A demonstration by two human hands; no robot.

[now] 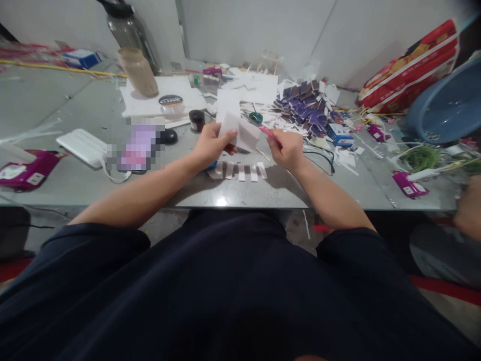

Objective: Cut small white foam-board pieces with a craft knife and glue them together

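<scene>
My left hand (215, 143) is closed on a white folded piece (233, 128), pinched by its near edge above the table. In my right hand (288, 149), also closed, is a slim pink-red tool (267, 132) whose exact kind I cannot make out. Its tip points left and lies close to the white piece's right side; whether they touch I cannot tell. Several short white strips (241, 172) lie in a row on the table below both hands. A small blue thing (210, 167) shows partly under my left wrist.
On the left are a phone (137, 147), a white power bank (83, 147), a dark jar (197, 120) and a bottle (138, 72). Dark purple pieces (306, 108) are heaped at the back right, near a blue basin (447, 103). Another person's arm (469, 208) shows at the right edge.
</scene>
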